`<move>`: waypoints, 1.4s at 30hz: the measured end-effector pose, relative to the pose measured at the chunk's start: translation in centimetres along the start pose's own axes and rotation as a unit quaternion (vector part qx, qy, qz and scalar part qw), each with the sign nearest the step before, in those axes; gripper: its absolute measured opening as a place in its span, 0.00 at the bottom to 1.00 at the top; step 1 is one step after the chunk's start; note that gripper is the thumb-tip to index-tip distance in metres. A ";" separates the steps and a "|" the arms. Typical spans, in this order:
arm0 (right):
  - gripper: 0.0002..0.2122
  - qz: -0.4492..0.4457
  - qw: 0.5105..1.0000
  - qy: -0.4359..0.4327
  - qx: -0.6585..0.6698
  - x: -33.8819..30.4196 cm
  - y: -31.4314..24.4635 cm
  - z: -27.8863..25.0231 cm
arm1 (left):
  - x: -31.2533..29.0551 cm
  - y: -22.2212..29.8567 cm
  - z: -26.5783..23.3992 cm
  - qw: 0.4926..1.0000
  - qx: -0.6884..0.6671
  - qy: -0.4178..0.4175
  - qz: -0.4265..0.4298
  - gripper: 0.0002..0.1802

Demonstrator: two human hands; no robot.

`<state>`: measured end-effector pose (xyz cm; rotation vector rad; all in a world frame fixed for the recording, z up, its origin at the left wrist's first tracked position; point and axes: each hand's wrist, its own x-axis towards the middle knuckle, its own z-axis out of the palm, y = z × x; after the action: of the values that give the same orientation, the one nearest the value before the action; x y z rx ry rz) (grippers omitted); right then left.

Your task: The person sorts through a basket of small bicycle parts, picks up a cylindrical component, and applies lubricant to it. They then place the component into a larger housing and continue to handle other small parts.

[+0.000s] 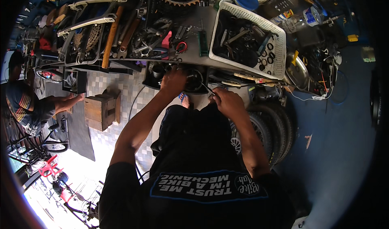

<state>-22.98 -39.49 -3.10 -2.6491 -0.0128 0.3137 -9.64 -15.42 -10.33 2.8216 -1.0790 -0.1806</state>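
Note:
A dark open drawer (150, 83) full of small parts sits under the front edge of the workbench. Into it reaches my left hand (174, 83), palm down, its fingers lost in shadow among the parts. Just right of the drawer, my right hand (227, 101) is closed, thumb against fingers, on a thin cable-like piece (208, 90). This piece slants up and left from my fingers toward a round loop at the drawer's right side. Whether it joins that loop I cannot tell.
Tools crowd the workbench (194, 20), among them a long wooden handle (112, 38). A white perforated basket (279, 60) of metal parts stands at its right. Tyres (279, 131) lean below. A wooden box (99, 113) and another person (28, 99) are at left.

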 end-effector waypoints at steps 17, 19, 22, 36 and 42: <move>0.11 -0.011 0.995 -0.054 -0.083 5.5 -1.3 3.8 | -5.7 -6.2 -2.1 0.968 -0.111 0.093 -0.206 0.17; 0.11 -0.016 0.994 -0.060 -0.091 4.7 -1.5 3.4 | -5.5 -5.4 -2.5 0.967 -0.115 0.098 -0.203 0.17; 0.10 -0.033 0.994 -0.068 -0.075 4.4 -1.7 1.5 | -5.0 -3.7 -2.9 0.970 -0.131 0.113 -0.171 0.15; 0.17 -0.024 0.995 -0.016 -0.092 5.6 -1.2 5.4 | 2.1 2.3 -0.6 0.982 0.043 -0.184 -0.017 0.08; 0.15 -0.046 0.996 0.053 -0.063 3.2 0.6 6.6 | 2.3 0.6 -1.3 0.981 -0.012 -0.195 -0.015 0.08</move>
<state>-21.38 -36.82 -9.79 -2.7762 -0.1230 0.1454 -8.17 -17.35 -9.13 2.8498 -1.0885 -0.7702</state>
